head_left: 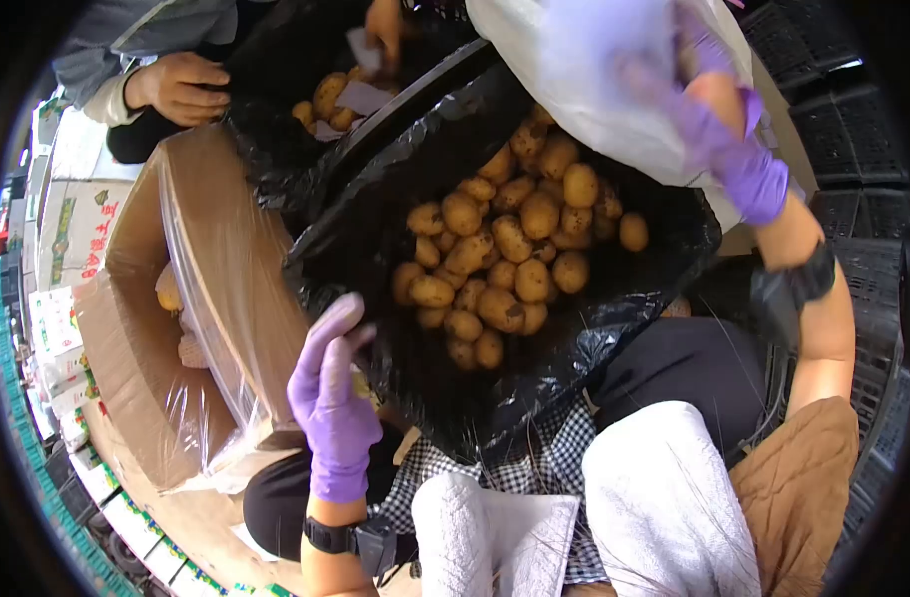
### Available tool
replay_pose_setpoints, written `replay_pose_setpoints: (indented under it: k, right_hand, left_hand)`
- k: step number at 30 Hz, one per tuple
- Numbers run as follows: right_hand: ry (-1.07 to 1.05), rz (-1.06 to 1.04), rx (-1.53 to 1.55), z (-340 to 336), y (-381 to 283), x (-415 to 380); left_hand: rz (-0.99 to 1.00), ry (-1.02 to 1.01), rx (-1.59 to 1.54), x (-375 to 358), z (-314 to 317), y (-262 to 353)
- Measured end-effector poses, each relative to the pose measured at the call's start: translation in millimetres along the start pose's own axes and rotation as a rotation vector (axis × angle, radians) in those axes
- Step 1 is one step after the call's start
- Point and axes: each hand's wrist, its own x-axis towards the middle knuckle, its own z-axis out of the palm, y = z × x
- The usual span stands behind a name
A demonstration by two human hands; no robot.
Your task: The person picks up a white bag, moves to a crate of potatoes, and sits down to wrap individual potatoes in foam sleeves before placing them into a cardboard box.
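Observation:
My left hand (335,408), in a purple glove, is held up at the near left edge of a black plastic bag (634,323), its fingers stretched out and nothing in them. Many yellow, dirt-specked potatoes (509,239) fill the middle of that bag. At the upper right is my right hand (708,129), also gloved in purple and smeared by motion. Its fingers overlap a blurred whitish sheet (599,45); I cannot tell if they grip it. Below them spreads a large white bag or liner (519,40) along the far side of the potatoes.
Left of the black bag stands an open cardboard box (126,348) with a clear plastic liner and wrapped produce inside. Across from me, another person's hands (181,90) are by a second batch of potatoes (330,95) with paper pieces. Black crates (858,129) are stacked at right.

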Motion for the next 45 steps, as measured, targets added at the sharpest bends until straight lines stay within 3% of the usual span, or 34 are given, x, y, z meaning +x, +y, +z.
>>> replay_pose_setpoints:
  k: [1, 2, 4, 5, 8, 9, 10, 12, 15, 17, 19, 21, 24, 25, 26, 27, 29, 32, 35, 38, 42, 45]
  right_hand:
    - [-0.056, 0.019, 0.088, 51.5, -38.9, 11.4]
    - [-0.11, 0.043, 0.175, 102.9, -78.1, 22.8]
    - [-0.241, 0.348, 0.359, 155.5, -115.4, 42.1]
    - [-0.369, 0.394, 0.401, 173.2, -118.0, 47.6]
    - [-0.415, 0.39, 0.381, 213.6, -103.3, 50.4]
    - [-0.278, 0.359, 0.43, 222.0, -104.1, 51.3]
    - [-0.139, 0.333, 0.477, 230.0, -106.2, 51.7]
    - [-0.045, 0.318, 0.383, 228.4, -105.4, 54.7]
    - [-0.121, 0.146, 0.197, 228.9, -92.7, 56.5]
    - [-0.019, 0.014, 0.151, 233.6, -88.4, 56.1]
    - [0.121, -0.148, 0.079, 240.1, -77.5, 54.9]
    - [0.077, 0.018, 0.177, 236.7, -80.1, 52.0]
    - [-0.102, 0.473, 0.453, 225.7, -54.8, 45.6]
    - [-0.035, 0.458, 0.283, 214.2, -22.4, 38.2]
    - [0.062, 0.412, -0.257, 194.7, 11.7, 34.9]
    - [-0.02, 0.18, -0.78, 170.2, 95.6, 12.2]
    - [-0.181, 0.425, -1.171, 120.4, 110.6, -10.0]
    - [-0.35, 0.53, -1.177, 101.9, 130.6, -34.8]
    - [-0.233, 0.659, -1.009, 114.3, 104.9, -30.2]
    - [-0.298, 0.631, -0.384, 142.5, 66.4, -12.6]
    - [-0.426, 0.313, -0.812, 150.1, 127.0, -18.8]
    - [-0.556, 0.626, -0.971, 168.1, 133.1, -6.9]
  left_hand:
    - [0.097, -0.129, 0.046, 0.8, 0.7, 0.8]
    - [0.127, -0.131, -0.033, -1.9, 9.7, 2.4]
    - [0.132, -0.219, -0.246, -7.9, 22.2, 8.8]
    - [0.099, -0.305, -0.383, -10.2, 21.0, 12.8]
    - [-0.051, -0.28, -0.212, -11.0, 7.2, 10.5]
    - [-0.118, -0.229, -0.223, -10.1, 4.9, 7.9]
    - [-0.04, -0.324, -0.271, -8.3, 0.4, 3.4]
    - [-0.035, -0.266, -0.268, -12.4, 4.9, 3.2]
    - [-0.055, -0.259, -0.301, -16.4, 3.7, -0.6]
    - [-0.076, -0.235, -0.387, -21.0, 1.5, -7.9]
    - [-0.28, -0.204, -0.453, -19.3, -2.2, -12.8]
    - [-0.365, -0.232, -0.358, -19.4, 1.5, -4.3]
    - [-0.066, -0.135, -0.099, -19.6, -2.1, -14.7]
    - [-0.095, -0.045, -0.158, -19.4, -0.6, -9.1]
    - [-0.082, 0.011, -0.16, -18.5, -0.9, -7.8]
    - [-0.067, 0.071, -0.164, -17.4, -1.7, -8.5]
    - [-0.103, 0.151, -0.154, -17.3, -4.2, -12.9]
    - [-0.168, 0.192, -0.202, -15.0, -3.3, -13.1]
    - [-0.194, 0.183, -0.201, -14.8, 1.4, -7.3]
    - [-0.208, 0.158, -0.196, -15.8, 3.2, -6.5]
    - [-0.222, 0.134, -0.188, -13.2, 6.2, -11.9]
    - [-0.215, 0.145, -0.183, -14.5, 5.7, -13.3]
